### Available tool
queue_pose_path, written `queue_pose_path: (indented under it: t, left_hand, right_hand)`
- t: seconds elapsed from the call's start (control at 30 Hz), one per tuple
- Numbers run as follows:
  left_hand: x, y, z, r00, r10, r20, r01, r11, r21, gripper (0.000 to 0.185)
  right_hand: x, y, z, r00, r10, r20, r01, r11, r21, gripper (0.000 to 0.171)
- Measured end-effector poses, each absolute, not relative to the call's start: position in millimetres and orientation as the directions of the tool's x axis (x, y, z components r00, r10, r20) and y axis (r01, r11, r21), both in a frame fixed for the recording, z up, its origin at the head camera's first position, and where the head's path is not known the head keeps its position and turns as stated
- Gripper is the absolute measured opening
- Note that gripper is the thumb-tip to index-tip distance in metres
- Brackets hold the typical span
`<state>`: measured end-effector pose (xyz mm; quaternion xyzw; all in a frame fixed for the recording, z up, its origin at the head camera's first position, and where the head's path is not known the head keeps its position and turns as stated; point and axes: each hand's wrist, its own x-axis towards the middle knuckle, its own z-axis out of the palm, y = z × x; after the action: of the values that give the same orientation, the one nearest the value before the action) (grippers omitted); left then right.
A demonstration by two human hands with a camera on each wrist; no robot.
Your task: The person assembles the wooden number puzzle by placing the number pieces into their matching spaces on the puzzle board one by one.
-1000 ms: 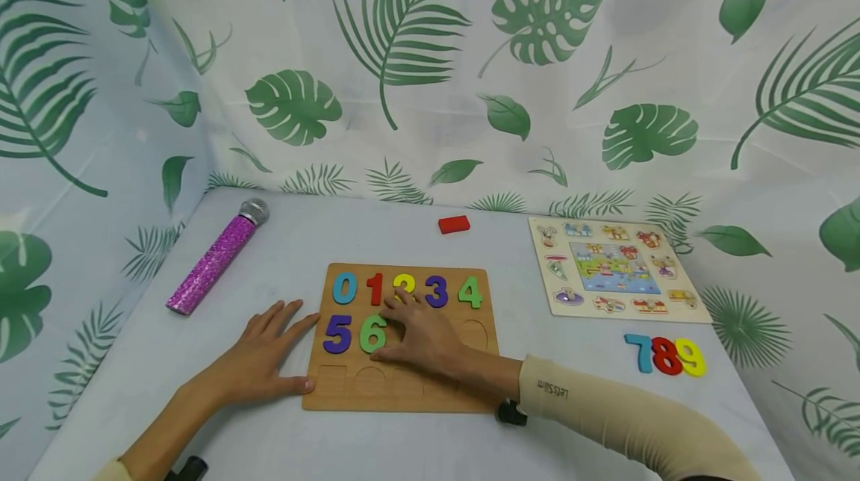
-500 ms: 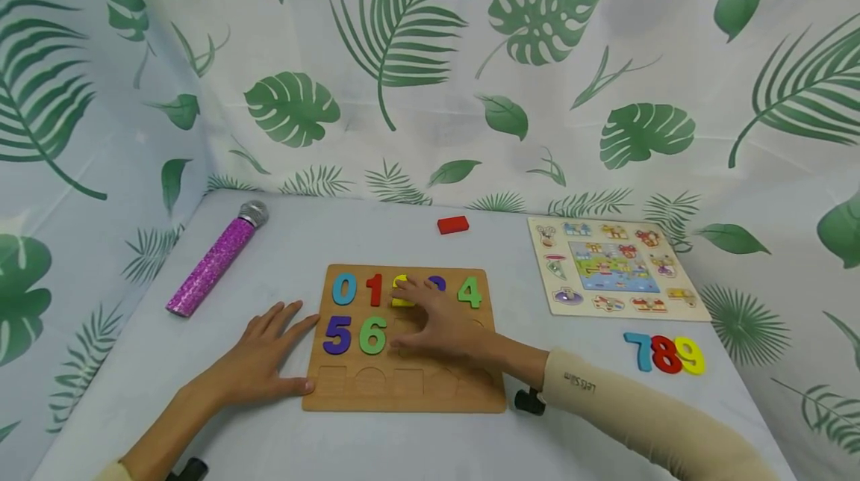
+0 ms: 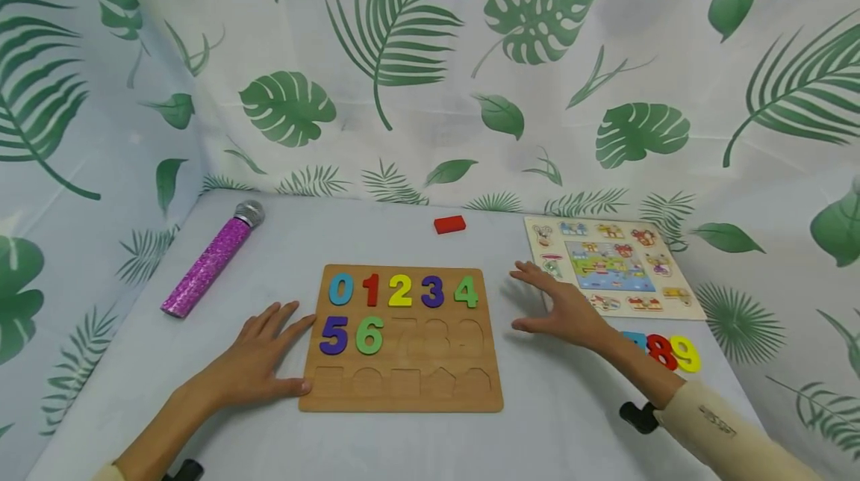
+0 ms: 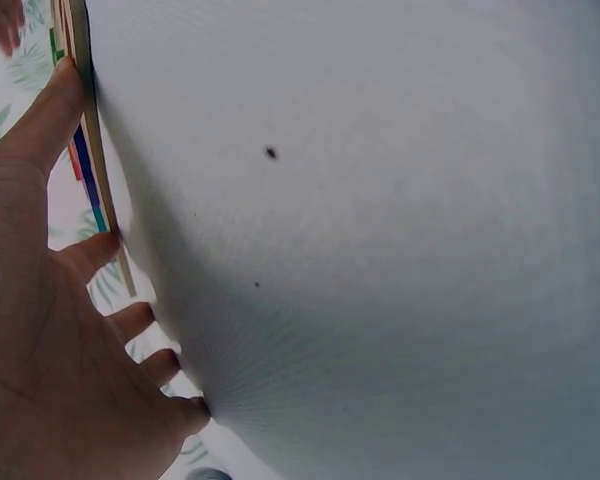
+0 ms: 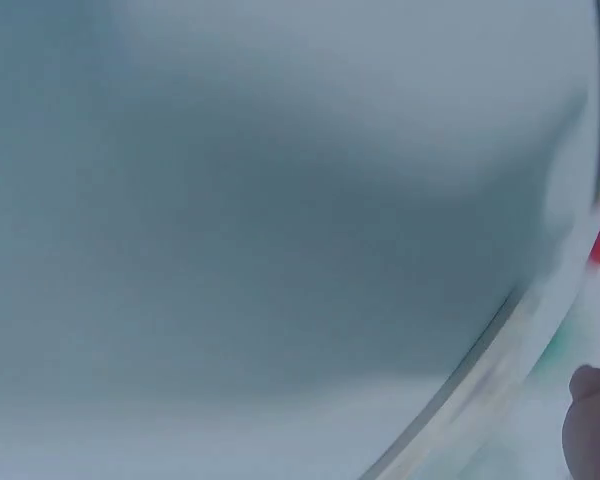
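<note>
A wooden number board (image 3: pixel 403 391) lies in the middle of the table, with coloured numbers 0 to 4 in its top row and a purple 5 (image 3: pixel 334 335) and green 6 (image 3: pixel 369 335) below. My left hand (image 3: pixel 258 361) rests flat on the table, thumb against the board's left edge (image 4: pixel 80 150). Right of the board, my right hand (image 3: pixel 561 309) hovers above the table with fingers spread and holds nothing. Loose numbers lie just behind its wrist: a red 8 (image 3: pixel 661 352), a yellow 9 (image 3: pixel 687 354), and a blue piece mostly hidden. The right wrist view is blurred.
A glittery purple microphone (image 3: pixel 208 261) lies at the left. A small red block (image 3: pixel 449 224) sits near the back. A picture puzzle board (image 3: pixel 608 264) lies at the right rear. Leaf-print cloth walls close in the back and sides.
My right hand has lifted off the number board and swung right, towards the loose numbers. The 2 and 3 it covered now show. The left hand has not moved.
</note>
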<state>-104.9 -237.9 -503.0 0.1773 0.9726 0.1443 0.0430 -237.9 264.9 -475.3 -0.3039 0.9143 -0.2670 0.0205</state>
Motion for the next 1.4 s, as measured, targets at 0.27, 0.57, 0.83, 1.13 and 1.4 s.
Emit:
queue_pose_path:
  t: [0.27, 0.57, 0.83, 1.13, 1.4]
  left_hand:
    - [-104, -238, -502, -0.936, 0.35, -0.039, 0.323, 0.897, 0.302, 0.099]
    - [-105, -237, -500, -0.935, 0.353, -0.037, 0.327, 0.898, 0.295, 0.099]
    - [-105, -237, -501, -0.936, 0.348, -0.046, 0.32, 0.9, 0.296, 0.099]
    - [-105, -236, -501, -0.936, 0.35, -0.047, 0.323, 0.902, 0.286, 0.099]
    - [-106, -237, -503, -0.935, 0.352, -0.039, 0.328, 0.902, 0.279, 0.1]
  right_hand:
    - [-219, 377, -474, -0.907, -0.421, 0.025, -0.384, 0.8, -0.46, 0.078]
    - [-191, 450, -477, -0.96, -0.262, -0.097, -0.209, 0.904, -0.373, 0.08]
    - [-187, 461, -483, -0.952, -0.252, -0.177, -0.185, 0.927, -0.325, 0.083]
    - [-190, 461, -489, -0.952, -0.265, -0.154, -0.204, 0.922, -0.329, 0.082]
    - [-189, 458, -490, -0.954, -0.258, -0.153, -0.198, 0.924, -0.326, 0.083]
